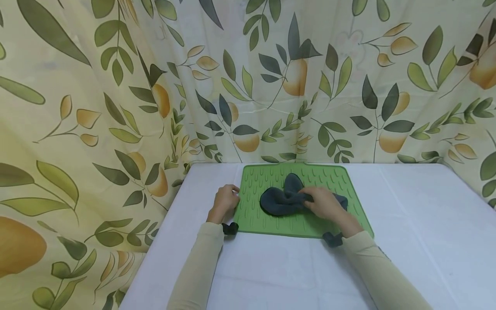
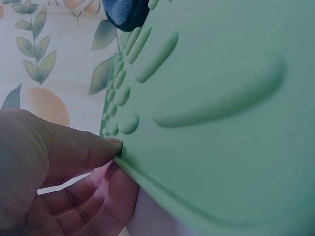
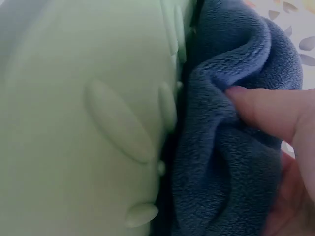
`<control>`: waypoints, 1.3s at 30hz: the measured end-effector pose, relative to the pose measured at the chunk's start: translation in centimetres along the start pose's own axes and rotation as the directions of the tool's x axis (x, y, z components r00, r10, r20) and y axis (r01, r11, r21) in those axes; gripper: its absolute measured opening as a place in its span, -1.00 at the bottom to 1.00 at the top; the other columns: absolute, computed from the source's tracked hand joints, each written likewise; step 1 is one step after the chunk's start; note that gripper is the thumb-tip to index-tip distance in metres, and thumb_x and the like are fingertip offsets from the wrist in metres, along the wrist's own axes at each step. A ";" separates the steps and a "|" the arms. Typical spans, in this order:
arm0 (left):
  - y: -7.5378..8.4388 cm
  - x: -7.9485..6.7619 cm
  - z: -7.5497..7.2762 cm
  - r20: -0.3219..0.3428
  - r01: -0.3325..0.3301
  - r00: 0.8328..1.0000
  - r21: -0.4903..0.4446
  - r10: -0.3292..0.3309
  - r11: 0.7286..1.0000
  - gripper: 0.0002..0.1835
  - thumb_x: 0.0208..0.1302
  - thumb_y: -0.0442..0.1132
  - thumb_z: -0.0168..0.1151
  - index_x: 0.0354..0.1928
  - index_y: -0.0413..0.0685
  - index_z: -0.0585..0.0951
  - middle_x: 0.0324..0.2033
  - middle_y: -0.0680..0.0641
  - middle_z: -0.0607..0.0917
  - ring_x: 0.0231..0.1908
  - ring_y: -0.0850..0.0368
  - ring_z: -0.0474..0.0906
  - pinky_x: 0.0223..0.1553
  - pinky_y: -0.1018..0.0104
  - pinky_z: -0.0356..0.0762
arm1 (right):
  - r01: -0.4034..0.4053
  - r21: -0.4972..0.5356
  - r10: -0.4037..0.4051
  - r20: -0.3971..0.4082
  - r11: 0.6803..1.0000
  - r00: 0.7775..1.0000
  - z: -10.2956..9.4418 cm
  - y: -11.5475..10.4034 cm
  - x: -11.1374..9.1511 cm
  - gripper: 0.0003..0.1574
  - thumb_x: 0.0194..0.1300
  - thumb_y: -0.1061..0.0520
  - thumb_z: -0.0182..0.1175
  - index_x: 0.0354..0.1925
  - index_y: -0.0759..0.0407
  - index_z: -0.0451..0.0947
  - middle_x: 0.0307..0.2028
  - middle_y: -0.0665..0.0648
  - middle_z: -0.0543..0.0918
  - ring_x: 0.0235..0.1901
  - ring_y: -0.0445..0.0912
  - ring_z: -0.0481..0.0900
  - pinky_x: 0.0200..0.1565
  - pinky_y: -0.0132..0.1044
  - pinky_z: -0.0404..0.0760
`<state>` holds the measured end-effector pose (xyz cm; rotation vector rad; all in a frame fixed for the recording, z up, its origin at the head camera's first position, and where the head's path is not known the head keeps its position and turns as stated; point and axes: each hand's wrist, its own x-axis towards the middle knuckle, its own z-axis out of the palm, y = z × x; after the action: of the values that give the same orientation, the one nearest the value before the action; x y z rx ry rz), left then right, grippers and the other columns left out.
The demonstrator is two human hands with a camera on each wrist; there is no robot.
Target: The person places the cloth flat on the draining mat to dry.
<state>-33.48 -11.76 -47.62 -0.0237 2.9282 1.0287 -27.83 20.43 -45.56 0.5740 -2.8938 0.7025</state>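
Leafy, fruit-printed curtain (image 1: 248, 99) is hanging behind and to the left of a white-covered table (image 1: 267, 271). On that table a green mat (image 1: 257, 224) is lying with its bumpy face up, and a dark blue-grey cloth (image 1: 284, 203) is sitting bunched on top of it, around the middle. The left hand (image 1: 225, 199) is pinching the mat's left edge — thumb above, fingers below — probably steadying it so that it is not sliding while the cloth is being handled. The right hand (image 1: 324, 203) is gripping a fold of the cloth, thumb pressing in and fingers curling behind; that closed grip is likely giving a firmer hold on limp fabric than a flat palm would. Pale sleeves (image 1: 200, 262) are reaching in from the near side (a small dark piece (image 1: 230, 228) is showing by each wrist), so both hands are working from opposite sides.
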 end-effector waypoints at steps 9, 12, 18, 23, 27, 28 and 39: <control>0.8 -0.4 0.2 -0.011 -0.031 0.999 0.068 0.031 0.997 -0.57 0.32 -0.29 0.27 0.23 -0.15 0.60 -0.19 -0.14 0.72 -0.37 0.06 0.57 -0.38 0.28 0.48 | -0.005 0.117 -0.013 0.157 0.993 0.988 -1.7 0.6 -0.4 -0.37 0.41 -0.12 0.30 0.26 0.23 0.56 0.20 0.31 0.65 0.26 0.29 0.54 0.24 0.23 0.50; 1.5 -0.7 0.4 -0.034 -0.094 0.995 0.096 0.098 0.991 -0.59 0.35 -0.21 0.32 0.20 -0.18 0.62 -0.08 -0.19 0.68 -0.26 0.01 0.58 -0.26 0.16 0.56 | -0.031 0.215 0.006 0.116 0.976 0.993 -3.1 1.2 -0.7 -0.37 0.49 -0.16 0.20 0.27 0.25 0.54 0.20 0.31 0.65 0.23 0.27 0.56 0.21 0.22 0.52; 2.8 -1.1 1.6 0.017 -0.205 0.979 0.064 0.205 0.977 -0.66 0.42 -0.10 0.30 0.10 -0.13 0.70 -0.11 -0.14 0.72 -0.15 0.01 0.62 -0.13 0.12 0.60 | -0.080 0.179 0.080 0.007 0.981 0.997 -5.3 3.2 -1.3 -0.56 0.58 0.07 0.08 0.23 0.32 0.55 0.11 0.37 0.68 0.09 0.29 0.63 0.05 0.20 0.61; 3.6 -1.8 3.1 0.053 -0.238 0.971 0.137 0.233 0.962 -0.57 0.40 0.08 0.31 0.12 -0.05 0.72 0.04 -0.16 0.69 0.07 -0.12 0.51 0.03 0.07 0.53 | -0.144 0.139 0.136 0.066 0.980 0.988 -5.5 5.2 -1.7 -0.55 0.52 0.18 0.10 0.25 0.42 0.49 0.16 0.46 0.61 0.10 0.36 0.60 0.01 0.20 0.62; 4.0 -2.2 3.6 0.055 -0.248 0.969 0.190 0.242 0.950 -0.53 0.36 0.11 0.35 0.15 -0.01 0.71 0.12 -0.17 0.62 0.12 -0.14 0.42 0.08 0.02 0.46 | -0.156 0.130 0.136 0.148 0.979 0.979 -5.1 6.2 -1.8 -0.48 0.48 0.20 0.14 0.28 0.49 0.43 0.16 0.53 0.58 0.10 0.41 0.59 0.04 0.21 0.61; 4.1 -2.2 3.6 0.058 -0.256 0.967 0.187 0.249 0.948 -0.55 0.35 0.09 0.36 0.14 -0.01 0.72 0.09 -0.16 0.63 0.12 -0.14 0.42 0.09 0.01 0.45 | -0.152 0.134 0.130 0.162 0.979 0.978 -5.0 6.4 -1.9 -0.46 0.47 0.20 0.15 0.28 0.49 0.42 0.15 0.55 0.58 0.11 0.42 0.58 0.05 0.22 0.61; 4.4 -2.4 3.5 0.104 -0.337 0.938 0.065 0.330 0.939 -0.82 0.37 -0.20 0.36 -0.05 -0.05 0.77 -0.09 -0.07 0.75 0.03 0.00 0.62 0.09 0.12 0.55 | -0.153 0.146 0.115 0.241 0.977 0.964 -4.7 7.0 -1.9 -0.44 0.41 0.17 0.23 0.24 0.50 0.47 0.08 0.54 0.62 0.08 0.40 0.59 0.01 0.20 0.63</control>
<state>-31.09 -6.17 -47.47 0.5267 2.9477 0.9099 -28.73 28.96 -44.66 0.5108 -3.1350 0.9602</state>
